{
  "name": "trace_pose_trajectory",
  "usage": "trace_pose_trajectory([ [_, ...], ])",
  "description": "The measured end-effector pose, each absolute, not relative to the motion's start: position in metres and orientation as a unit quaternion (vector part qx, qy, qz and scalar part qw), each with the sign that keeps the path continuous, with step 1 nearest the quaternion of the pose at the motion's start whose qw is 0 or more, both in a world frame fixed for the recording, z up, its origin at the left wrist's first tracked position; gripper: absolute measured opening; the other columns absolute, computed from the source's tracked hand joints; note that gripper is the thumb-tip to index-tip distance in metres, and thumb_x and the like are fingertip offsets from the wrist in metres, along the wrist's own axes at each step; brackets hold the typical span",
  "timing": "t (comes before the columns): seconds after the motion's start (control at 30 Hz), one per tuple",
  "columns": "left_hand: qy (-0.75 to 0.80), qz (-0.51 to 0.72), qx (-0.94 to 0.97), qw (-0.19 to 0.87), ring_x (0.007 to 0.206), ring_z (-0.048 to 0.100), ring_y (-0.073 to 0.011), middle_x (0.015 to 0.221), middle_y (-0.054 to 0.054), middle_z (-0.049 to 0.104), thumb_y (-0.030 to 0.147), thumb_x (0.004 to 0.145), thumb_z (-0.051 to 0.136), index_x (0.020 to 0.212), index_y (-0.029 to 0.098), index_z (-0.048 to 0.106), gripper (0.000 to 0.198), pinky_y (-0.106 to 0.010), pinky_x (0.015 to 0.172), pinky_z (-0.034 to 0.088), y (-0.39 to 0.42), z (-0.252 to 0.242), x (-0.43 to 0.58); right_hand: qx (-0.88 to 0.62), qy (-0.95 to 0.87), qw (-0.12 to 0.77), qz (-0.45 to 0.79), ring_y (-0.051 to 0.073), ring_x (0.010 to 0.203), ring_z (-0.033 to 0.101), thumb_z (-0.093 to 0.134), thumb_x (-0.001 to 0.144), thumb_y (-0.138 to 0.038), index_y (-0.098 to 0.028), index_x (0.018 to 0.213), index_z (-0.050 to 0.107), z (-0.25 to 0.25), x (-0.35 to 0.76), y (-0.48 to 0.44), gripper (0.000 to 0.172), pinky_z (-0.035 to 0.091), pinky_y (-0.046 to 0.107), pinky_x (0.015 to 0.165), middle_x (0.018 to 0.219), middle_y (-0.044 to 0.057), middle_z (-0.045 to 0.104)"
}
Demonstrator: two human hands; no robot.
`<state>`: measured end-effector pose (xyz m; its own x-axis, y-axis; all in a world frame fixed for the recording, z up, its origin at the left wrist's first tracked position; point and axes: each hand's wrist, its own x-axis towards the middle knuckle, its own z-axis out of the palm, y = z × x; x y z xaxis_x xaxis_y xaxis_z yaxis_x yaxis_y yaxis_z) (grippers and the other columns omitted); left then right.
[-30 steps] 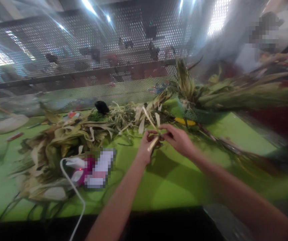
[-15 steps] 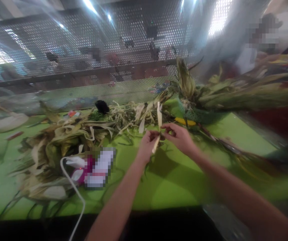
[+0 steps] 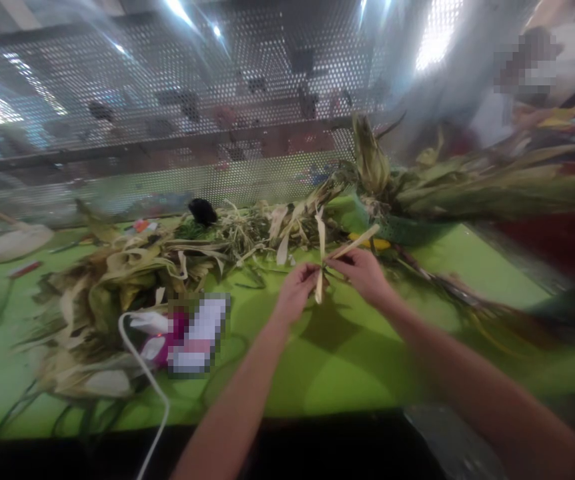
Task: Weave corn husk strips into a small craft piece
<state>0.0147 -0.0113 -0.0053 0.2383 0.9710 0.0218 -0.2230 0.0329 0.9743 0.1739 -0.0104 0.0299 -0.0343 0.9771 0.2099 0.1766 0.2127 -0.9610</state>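
Pale dried husk strips (image 3: pixel 321 230) cross between my hands above the green table (image 3: pixel 347 373). My left hand (image 3: pixel 297 290) is closed, its fingertips pinching the strips near the crossing. From the right, my right hand (image 3: pixel 360 270) also pinches them at the crossing, and another strip (image 3: pixel 362 241) slants up and to the right from its fingers. One strip stands upright and its lower end hangs below the fingertips. How the strips join is hidden by the fingers.
A heap of dried husks (image 3: pixel 102 300) covers the left. Before it lie a pixelated phone-like object (image 3: pixel 200 337) and a white cable (image 3: pixel 155 380). A green basket (image 3: pixel 407 230) with corn husks stands back right, near a yellow-handled tool (image 3: pixel 380 244). A perforated screen (image 3: pixel 247 127) rises behind.
A strip now slants to the upper right from my right hand, where none showed before. The lower end of the upright strip has swung a little right. Both hands stay close together.
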Motion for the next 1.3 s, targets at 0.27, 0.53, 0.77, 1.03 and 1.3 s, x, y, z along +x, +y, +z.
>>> trace_pose_trajectory([
  [0.27, 0.358, 0.556, 0.417, 0.624, 0.062, 0.059, -0.009, 0.07, 0.0, 0.067, 0.03, 0.072, 0.073, 0.086, 0.016, 0.061, 0.023, -0.022, 0.061, 0.045, -0.017, -0.005, 0.023, -0.462, -0.526, 0.511, 0.498, 0.008, 0.053, 0.044, 0.076, 0.062, -0.039, -0.016, 0.065, 0.061, 0.027, 0.175, -0.006, 0.028, 0.035, 0.022, 0.048, 0.059, -0.003, 0.054],
  [0.53, 0.294, 0.559, 0.368, 0.682, 0.068, 0.064, -0.0095, 0.076, -0.001, 0.069, 0.026, 0.07, 0.077, 0.09, 0.015, 0.061, 0.027, -0.023, 0.068, 0.051, -0.015, -0.009, 0.023, -0.421, -0.468, 0.487, 0.606, 0.007, 0.046, 0.045, 0.08, 0.062, -0.037, -0.016, 0.068, 0.057, 0.016, 0.178, -0.002, 0.032, 0.034, 0.023, 0.045, 0.055, -0.003, 0.054],
  [0.77, 0.273, 0.551, 0.337, 0.713, 0.073, 0.066, -0.0096, 0.079, -0.002, 0.071, 0.022, 0.068, 0.079, 0.088, 0.015, 0.061, 0.027, -0.022, 0.072, 0.053, -0.018, -0.002, 0.026, -0.397, -0.432, 0.495, 0.64, 0.009, 0.05, 0.052, 0.083, 0.059, -0.035, -0.016, 0.072, 0.06, 0.012, 0.179, -0.001, 0.032, 0.037, 0.022, 0.045, 0.06, 0.0, 0.061],
  [1.03, 0.26, 0.516, 0.347, 0.739, 0.077, 0.066, -0.0114, 0.082, -0.004, 0.071, 0.021, 0.071, 0.076, 0.097, 0.016, 0.066, 0.028, -0.024, 0.076, 0.053, -0.018, -0.004, 0.023, -0.396, -0.422, 0.464, 0.671, 0.009, 0.052, 0.057, 0.083, 0.059, -0.03, -0.014, 0.075, 0.063, 0.019, 0.177, -0.003, 0.03, 0.037, 0.02, 0.045, 0.061, 0.001, 0.064],
  [1.3, 0.282, 0.516, 0.432, 0.684, 0.076, 0.068, -0.0142, 0.085, -0.006, 0.072, 0.024, 0.074, 0.074, 0.096, 0.015, 0.065, 0.026, -0.029, 0.079, 0.053, -0.016, -0.002, 0.017, -0.405, -0.486, 0.401, 0.663, 0.01, 0.054, 0.056, 0.071, 0.073, -0.045, -0.013, 0.073, 0.065, 0.028, 0.182, -0.003, 0.033, 0.041, 0.021, 0.048, 0.063, 0.003, 0.063],
])
